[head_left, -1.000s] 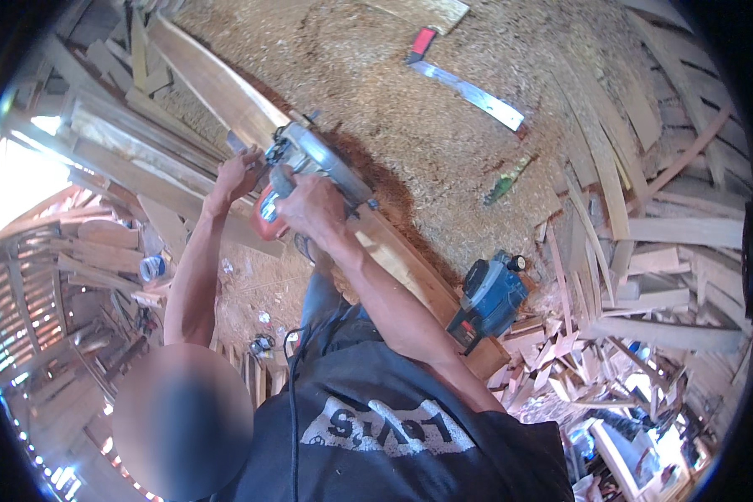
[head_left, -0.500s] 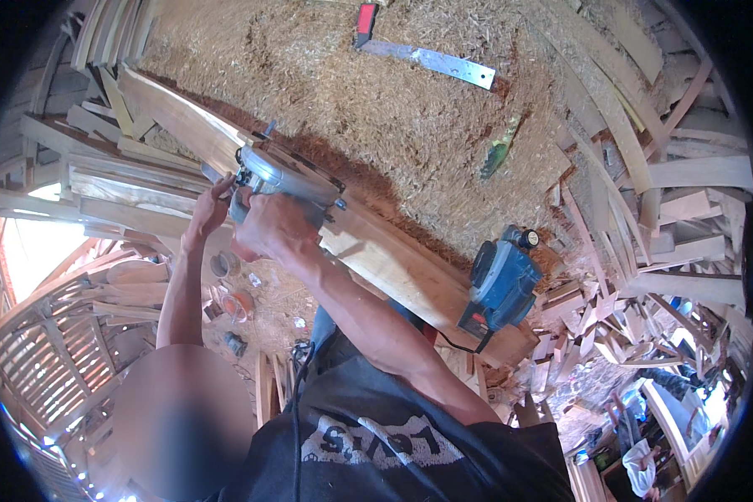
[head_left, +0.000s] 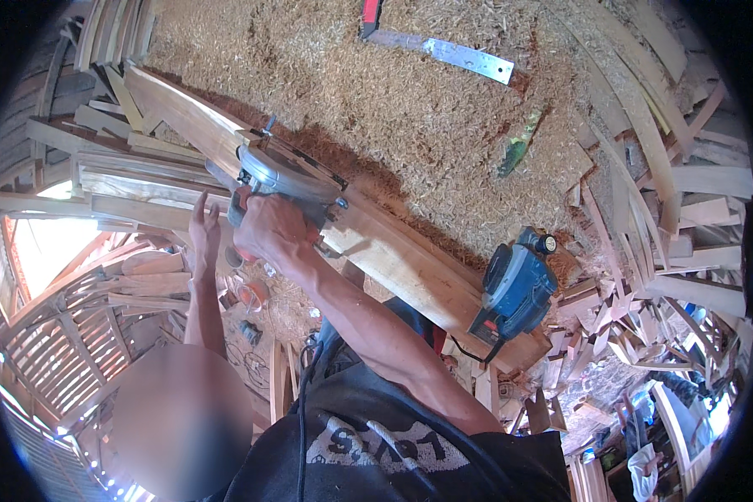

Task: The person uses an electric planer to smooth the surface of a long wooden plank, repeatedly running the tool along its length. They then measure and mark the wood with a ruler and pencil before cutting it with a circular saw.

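My right hand (head_left: 269, 227) is closed round the rear handle of a circular saw (head_left: 286, 177) with a silver guard and blue knobs. The saw rests on a long wooden plank (head_left: 397, 280) that slants from upper left to lower right. Its blade is hidden from here. Just left of the saw, my left hand (head_left: 204, 224) is raised with its fingers stretched out, touching neither tool nor plank. On the plank's lower right end sits a blue electric planer (head_left: 520, 289) with a dark cord.
Wood shavings cover the ground beyond the plank, where a try square (head_left: 468, 60) with a red handle and a green shard (head_left: 519, 149) lie. Stacked boards (head_left: 134, 182) stand at left. Offcuts (head_left: 619, 305) are heaped at right, and an orange container (head_left: 253, 294) sits below the plank.
My left hand has come away from the front of the saw, down and to the left, its fingers opening. The right hand keeps its grip. The whole view has shifted slightly.
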A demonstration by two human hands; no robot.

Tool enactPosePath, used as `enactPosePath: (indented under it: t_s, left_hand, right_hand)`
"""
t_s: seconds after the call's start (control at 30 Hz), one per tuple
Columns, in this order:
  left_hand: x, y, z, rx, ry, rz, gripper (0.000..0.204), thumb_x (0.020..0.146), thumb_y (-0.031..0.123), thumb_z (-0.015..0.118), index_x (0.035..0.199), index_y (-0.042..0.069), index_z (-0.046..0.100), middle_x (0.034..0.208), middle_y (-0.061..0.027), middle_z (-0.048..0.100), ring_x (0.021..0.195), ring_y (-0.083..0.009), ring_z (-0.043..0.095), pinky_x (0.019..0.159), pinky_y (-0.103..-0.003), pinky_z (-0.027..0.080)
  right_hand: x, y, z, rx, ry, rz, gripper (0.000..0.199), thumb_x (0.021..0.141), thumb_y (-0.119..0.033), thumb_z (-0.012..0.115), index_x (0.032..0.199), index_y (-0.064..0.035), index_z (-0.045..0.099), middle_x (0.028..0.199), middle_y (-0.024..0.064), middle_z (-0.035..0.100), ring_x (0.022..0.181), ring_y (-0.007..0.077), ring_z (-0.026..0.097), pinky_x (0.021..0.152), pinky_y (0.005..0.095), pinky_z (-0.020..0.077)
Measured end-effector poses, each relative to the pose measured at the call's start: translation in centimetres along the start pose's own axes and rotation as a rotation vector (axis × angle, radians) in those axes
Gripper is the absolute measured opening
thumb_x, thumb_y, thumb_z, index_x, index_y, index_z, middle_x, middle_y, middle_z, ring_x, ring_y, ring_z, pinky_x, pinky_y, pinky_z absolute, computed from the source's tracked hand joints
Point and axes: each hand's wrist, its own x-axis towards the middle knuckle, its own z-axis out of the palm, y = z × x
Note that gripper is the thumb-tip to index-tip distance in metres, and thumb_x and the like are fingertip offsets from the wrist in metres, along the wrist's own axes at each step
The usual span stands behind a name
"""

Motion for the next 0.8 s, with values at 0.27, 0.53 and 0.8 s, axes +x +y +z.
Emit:
enactPosePath:
  t_s: [0.27, 0.53, 0.8]
  left_hand:
    - [-16.1, -5.9, 6.7, -0.462, -0.543, -0.695, 0.065, 0.098, 0.029, 0.063, 0.154, 0.001, 0.046, 0.149, -0.0145, 0.055, 0.129, -0.0256, 0.061, 0.102, -0.039, 0.048]
    - [-24.9, 4.2, 15.5, -0.894, -0.557, -0.308, 0.074, 0.098, 0.026, 0.070, 0.159, 0.002, 0.034, 0.156, -0.0170, 0.044, 0.131, -0.0272, 0.055, 0.107, -0.043, 0.044]
    - [-23.2, 13.8, 17.3, -0.889, -0.543, -0.204, 0.083, 0.095, 0.029, 0.074, 0.159, 0.000, 0.029, 0.159, -0.0235, 0.036, 0.141, -0.0315, 0.042, 0.116, -0.044, 0.035]
  right_hand:
    - [1.2, 0.0, 0.3, -0.029, 0.030, -0.002, 0.044, 0.072, -0.016, 0.069, 0.114, -0.0040, 0.075, 0.103, 0.0262, 0.076, 0.100, 0.0392, 0.076, 0.091, 0.0441, 0.0608]
    - [1.2, -1.2, 0.4, -0.087, 0.027, -0.061, 0.042, 0.079, -0.018, 0.065, 0.120, -0.0067, 0.072, 0.107, 0.0262, 0.076, 0.101, 0.0412, 0.076, 0.095, 0.0472, 0.0593]
    - [3.1, -0.8, 2.4, -0.152, 0.065, -0.089, 0.045, 0.082, -0.029, 0.062, 0.113, 0.0014, 0.073, 0.102, 0.0309, 0.074, 0.101, 0.0453, 0.074, 0.094, 0.0488, 0.0579]
